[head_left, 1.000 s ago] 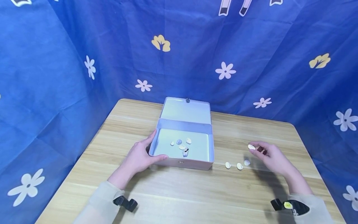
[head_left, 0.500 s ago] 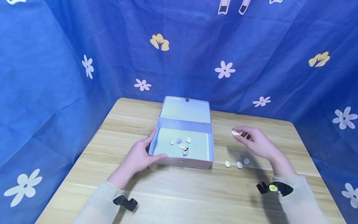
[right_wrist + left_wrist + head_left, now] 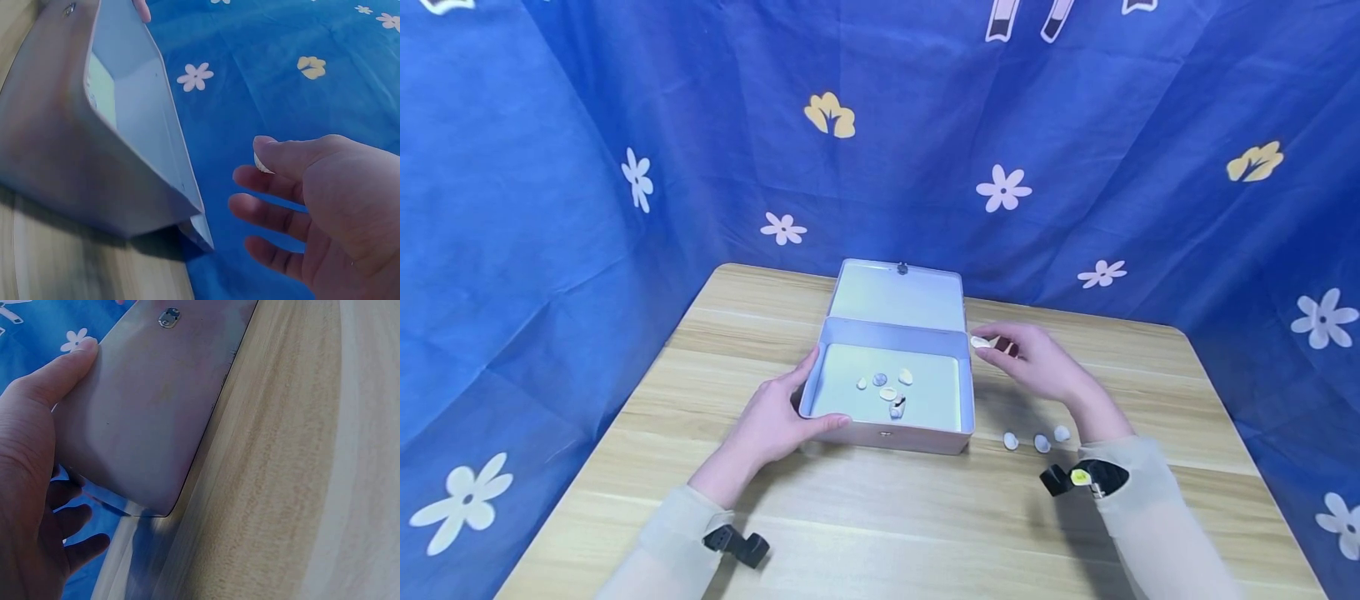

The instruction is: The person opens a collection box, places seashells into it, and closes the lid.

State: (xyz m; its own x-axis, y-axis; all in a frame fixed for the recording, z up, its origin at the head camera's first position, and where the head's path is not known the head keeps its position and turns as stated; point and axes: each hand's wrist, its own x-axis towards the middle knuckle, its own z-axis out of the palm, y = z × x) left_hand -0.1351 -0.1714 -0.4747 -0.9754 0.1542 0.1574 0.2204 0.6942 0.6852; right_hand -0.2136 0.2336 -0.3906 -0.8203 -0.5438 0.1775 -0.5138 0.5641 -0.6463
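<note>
A pale metal box [image 3: 917,435] stands on the table with its lid [image 3: 899,293] tipped back. Inside lie several small seashells, among them a whitish seashell [image 3: 906,377] and a purplish one [image 3: 880,379]. My left hand [image 3: 777,419] holds the box at its near left corner, thumb along the front rim and fingers at the left side. In the left wrist view the thumb [image 3: 72,365] presses the front wall near its upper edge. Just off the box's right rim, my right hand [image 3: 1037,358] pinches a white seashell [image 3: 981,342] between thumb and fingers; mostly the thumb hides it in the right wrist view.
Three loose shells lie on the wooden table [image 3: 880,525] right of the box, one of them a pale seashell [image 3: 1011,441]. A blue flowered curtain [image 3: 910,150] encloses the table at the back and sides. A small latch [image 3: 902,268] sits on the lid's far edge.
My right hand has carried the white seashell leftward and farther back, from above the loose shells to the box's right rim. The left hand and the box have stayed put.
</note>
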